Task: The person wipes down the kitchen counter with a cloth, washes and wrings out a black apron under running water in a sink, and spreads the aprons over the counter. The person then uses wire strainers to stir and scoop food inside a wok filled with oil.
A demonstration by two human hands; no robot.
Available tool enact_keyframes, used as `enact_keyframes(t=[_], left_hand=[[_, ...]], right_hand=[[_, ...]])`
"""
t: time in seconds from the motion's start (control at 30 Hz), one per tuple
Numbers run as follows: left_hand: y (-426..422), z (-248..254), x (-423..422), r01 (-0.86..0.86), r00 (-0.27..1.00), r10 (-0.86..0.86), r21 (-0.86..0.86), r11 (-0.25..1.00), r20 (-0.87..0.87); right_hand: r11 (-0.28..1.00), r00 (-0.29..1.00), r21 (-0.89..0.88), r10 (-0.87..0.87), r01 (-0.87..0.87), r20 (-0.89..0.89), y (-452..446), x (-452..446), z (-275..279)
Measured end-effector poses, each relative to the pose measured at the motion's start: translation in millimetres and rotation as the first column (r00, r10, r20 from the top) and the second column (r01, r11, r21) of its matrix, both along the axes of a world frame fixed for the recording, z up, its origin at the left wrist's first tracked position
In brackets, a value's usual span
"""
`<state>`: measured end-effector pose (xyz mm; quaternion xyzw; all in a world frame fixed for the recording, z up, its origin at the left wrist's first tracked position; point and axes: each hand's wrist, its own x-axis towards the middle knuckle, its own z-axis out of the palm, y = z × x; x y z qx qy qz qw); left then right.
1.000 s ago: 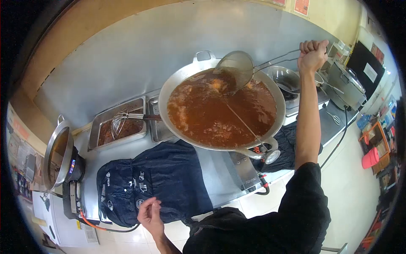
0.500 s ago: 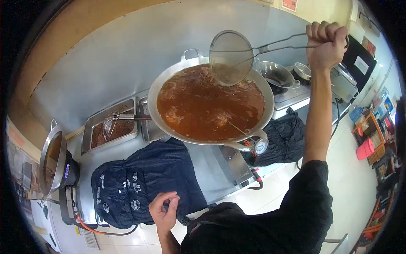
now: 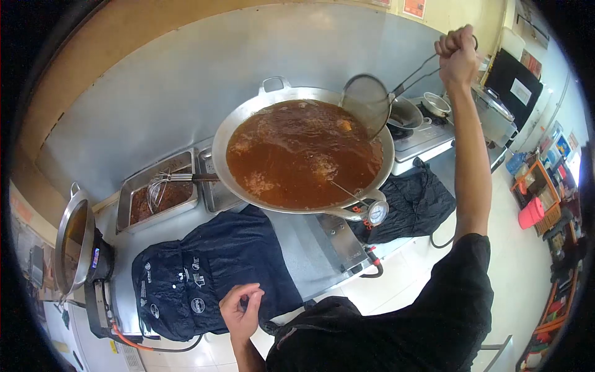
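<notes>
My right hand (image 3: 457, 57) grips the handle of a round wire strainer (image 3: 365, 104). The strainer's mesh tilts at the right back side of a large wok (image 3: 218, 149) full of brown oil (image 3: 297, 161), its lower edge by the oil surface. Foamy patches and a small orange piece (image 3: 344, 125) show in the oil. A dial thermometer (image 3: 377, 212) sits at the wok's front handle, its probe in the oil. My left hand (image 3: 242, 308) is held in the air above a dark cloth (image 3: 229, 273), fingers curled, with what is between the fingertips too small to tell.
Left of the wok are a metal tray (image 3: 124, 208) with brown crumbs and a whisk (image 3: 157, 191). A second wok (image 3: 77, 239) stands at far left. Behind right are a small pan (image 3: 406, 115) and a stove (image 3: 427, 141). Another dark cloth (image 3: 415, 201) lies near the thermometer.
The strainer dipped toward the oil, rose above it, then came down toward the wok's right back side with my right hand. My left hand has shifted slightly right. The camera view has shifted.
</notes>
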<state>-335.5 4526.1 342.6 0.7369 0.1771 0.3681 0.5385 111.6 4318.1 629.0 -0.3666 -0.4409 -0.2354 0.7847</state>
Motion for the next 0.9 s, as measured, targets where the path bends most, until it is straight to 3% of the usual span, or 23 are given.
enact_keyframes(t=[0.07,0.2,0.3,0.53,0.9], left_hand=[[5,-8,-12,0.0,1.0,0.0,-0.013,1.0,-0.015],[7,-11,-24,-0.101,0.992,0.111,-0.148,0.984,0.063],[12,-14,-33,-0.141,0.988,0.15,-0.209,0.968,0.028],[18,-13,-31,-0.153,0.987,0.16,-0.202,0.967,0.017],[14,-5,-25,-0.201,0.979,0.203,-0.158,0.967,-0.001]], right_hand=[[0.993,0.978,0.113,-0.017,0.041,-0.206,-1,21,-16],[0.982,0.903,0.184,0.037,0.047,-0.428,-23,69,-63],[0.963,0.826,0.257,0.075,0.086,-0.559,-21,83,-97],[0.905,0.759,0.386,0.123,0.179,-0.639,12,82,-148],[0.844,0.792,0.504,0.176,0.184,-0.584,43,105,-145]])
